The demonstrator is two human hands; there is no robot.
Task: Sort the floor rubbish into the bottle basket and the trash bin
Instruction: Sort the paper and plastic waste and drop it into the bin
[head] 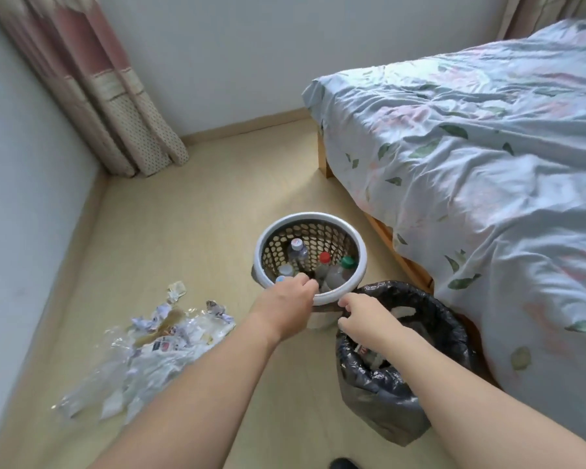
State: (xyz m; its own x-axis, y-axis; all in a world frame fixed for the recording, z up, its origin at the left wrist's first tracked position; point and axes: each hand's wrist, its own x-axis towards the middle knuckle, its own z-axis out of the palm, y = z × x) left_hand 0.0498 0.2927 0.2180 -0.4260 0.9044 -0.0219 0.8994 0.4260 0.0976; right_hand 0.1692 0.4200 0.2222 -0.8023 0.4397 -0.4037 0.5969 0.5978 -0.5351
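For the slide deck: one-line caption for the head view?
Left hand at the bottle basket rim, right hand at the black-lined trash bin, paper rubbish on the floor.

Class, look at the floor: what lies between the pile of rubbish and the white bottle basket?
In the head view, only bare floor lies between the rubbish pile and the bottle basket; the left forearm crosses above the near end.

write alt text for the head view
Both hands reach to two containers on the floor: the left hand at the rim of a basket of bottles, the right hand at a black-bagged bin. Crumpled paper and plastic lie to the left, a bed to the right.
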